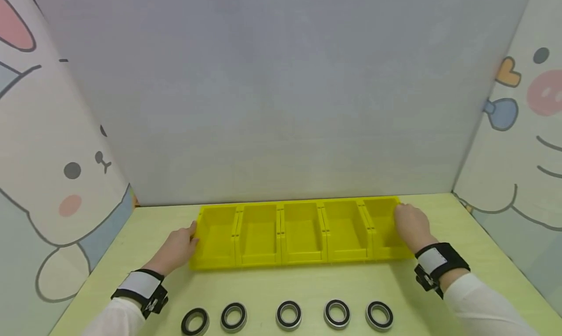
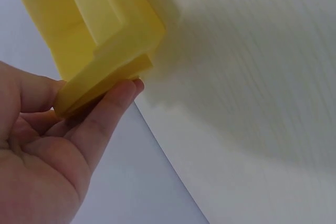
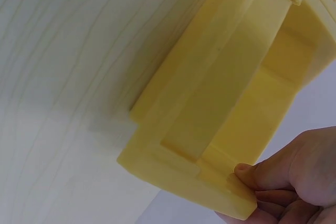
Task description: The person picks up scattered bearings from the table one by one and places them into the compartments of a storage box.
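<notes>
A row of joined yellow plastic storage bins lies across the light tabletop, with nothing inside the compartments. My left hand grips the outer wall at the row's left end. In the left wrist view, thumb and fingers of this hand pinch the wall's edge from both sides. At the opposite end, my right hand holds the outer wall of the rightmost bin. The right wrist view has its thumb inside the rim and the other fingers curled around outside.
Several ball bearings with black seals, such as the middle one, lie spaced in a line on the tabletop in front of the bins. A grey back panel rises behind the row. Cartoon-printed walls flank the table.
</notes>
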`<action>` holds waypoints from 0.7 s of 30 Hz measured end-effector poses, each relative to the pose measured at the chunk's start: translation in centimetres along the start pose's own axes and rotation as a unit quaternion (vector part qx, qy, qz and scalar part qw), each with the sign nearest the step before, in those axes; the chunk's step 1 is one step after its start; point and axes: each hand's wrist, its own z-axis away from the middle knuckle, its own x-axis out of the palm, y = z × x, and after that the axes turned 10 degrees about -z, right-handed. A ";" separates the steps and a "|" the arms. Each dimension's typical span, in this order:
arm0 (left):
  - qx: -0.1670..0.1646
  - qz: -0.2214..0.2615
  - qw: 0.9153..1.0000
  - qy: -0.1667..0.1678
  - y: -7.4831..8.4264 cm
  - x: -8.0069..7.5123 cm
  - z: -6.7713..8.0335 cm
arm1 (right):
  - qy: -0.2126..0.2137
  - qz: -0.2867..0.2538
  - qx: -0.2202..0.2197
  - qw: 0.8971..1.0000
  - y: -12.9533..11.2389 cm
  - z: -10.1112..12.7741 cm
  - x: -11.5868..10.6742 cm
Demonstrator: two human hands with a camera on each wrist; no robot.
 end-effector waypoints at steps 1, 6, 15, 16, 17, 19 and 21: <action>0.000 0.000 1.000 0.001 0.0 0.0 0.1 | 0.001 0.000 -0.001 1.000 -0.1 0.0 0.0; -0.003 -0.001 1.000 -0.003 -0.4 0.0 0.6 | 0.002 -0.009 -0.001 1.000 -0.5 0.0 0.1; -0.017 0.004 1.000 -0.005 -0.9 0.0 1.4 | -0.001 -0.012 0.000 1.000 -1.3 0.3 0.1; -0.016 0.006 1.000 -0.006 -0.9 0.0 1.4 | -0.004 -0.013 -0.004 1.000 -1.3 0.3 -0.1; -0.015 0.009 1.000 -0.006 -0.9 -0.1 1.3 | -0.007 -0.015 -0.007 1.000 -1.2 0.2 -0.3; -0.016 0.019 1.000 -0.009 -0.9 -0.2 1.2 | -0.019 -0.024 -0.014 0.999 -0.9 0.1 -0.8; -0.015 0.026 0.999 -0.012 -1.0 -0.4 1.1 | -0.036 -0.046 -0.018 0.998 -0.6 0.0 -1.4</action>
